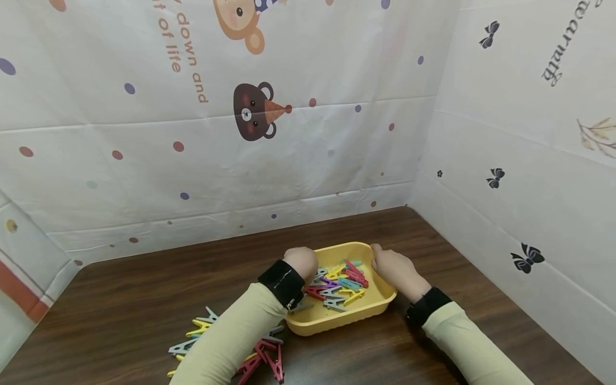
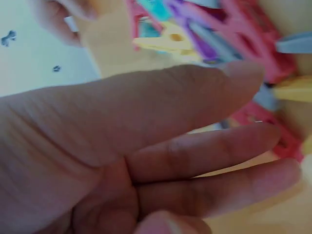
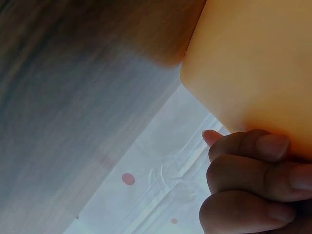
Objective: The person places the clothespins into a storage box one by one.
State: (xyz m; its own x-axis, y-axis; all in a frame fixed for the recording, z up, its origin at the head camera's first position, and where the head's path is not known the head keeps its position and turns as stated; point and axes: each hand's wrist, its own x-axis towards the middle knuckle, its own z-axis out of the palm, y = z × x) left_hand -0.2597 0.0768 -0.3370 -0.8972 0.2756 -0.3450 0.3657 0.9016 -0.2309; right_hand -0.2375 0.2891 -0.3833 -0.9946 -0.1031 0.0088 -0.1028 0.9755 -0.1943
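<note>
A yellow plastic basket (image 1: 337,325) stands on the table with several coloured clothespins (image 1: 350,284) lying inside. My left hand (image 1: 301,262) reaches over its left side, down into the clothespins. In the left wrist view the thumb (image 2: 170,102) and two fingers (image 2: 219,187) extend nearly straight beside a red clothespin (image 2: 248,36); a small gap shows between thumb and fingers. My right hand (image 1: 397,270) grips the basket's right rim near the back corner. Its curled fingers (image 3: 243,183) press against the outer wall in the right wrist view.
More clothespins (image 1: 276,363) lie in a loose pile on the brown wooden table (image 1: 144,299), partly covered by the left sleeve (image 1: 226,326). A printed white sheet (image 1: 308,160) rises behind the table, and another wall covering (image 1: 520,203) borders its right side.
</note>
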